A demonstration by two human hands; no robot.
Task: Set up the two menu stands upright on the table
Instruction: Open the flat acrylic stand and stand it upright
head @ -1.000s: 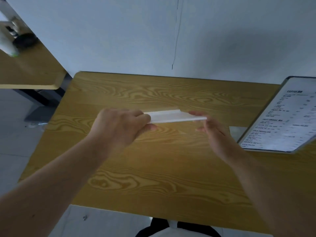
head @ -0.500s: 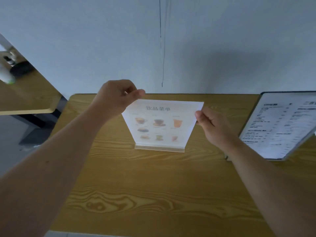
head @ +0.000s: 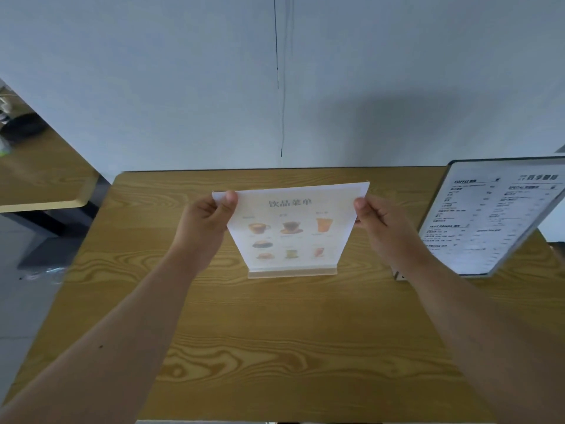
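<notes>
A white drinks menu stand [head: 290,228] with pictures of cups stands upright in the middle of the wooden table [head: 275,332], its clear base resting on the tabletop. My left hand [head: 208,221] pinches its upper left corner between thumb and fingers. My right hand [head: 379,221] pinches its upper right corner the same way. A second, larger menu stand [head: 495,215] with black text in a dark frame leans upright at the table's right edge, untouched.
A grey wall [head: 275,87] runs right behind the table's far edge. Another wooden table [head: 39,179] with dark objects on it stands at the left, across a gap of grey floor.
The drinks menu went from flat and edge-on in the air to upright with its base on the table. Both hands now grip its top corners, and the view has tilted up.
</notes>
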